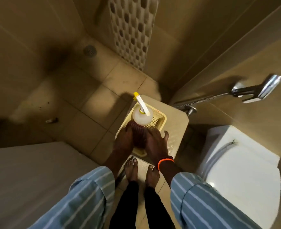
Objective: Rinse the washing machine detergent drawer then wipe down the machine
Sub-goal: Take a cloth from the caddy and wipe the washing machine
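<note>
A dark maroon ribbed object (137,135), perhaps a folded cloth or scrubber, lies in a cream perforated basket (159,120) on a small beige stand (174,129). My left hand (123,139) and my right hand (156,142) close on it from either side. A white spray bottle (140,117) with a yellow nozzle stands at the back of the same basket. The washing machine top (29,179), a pale flat surface, fills the lower left. No detergent drawer is visible.
A white toilet with closed lid (240,171) is at the right. A chrome hand sprayer and hose (255,90) hang on the right wall. A floor drain (89,50) sits in the far tiled floor. My bare feet (141,171) stand below the stand.
</note>
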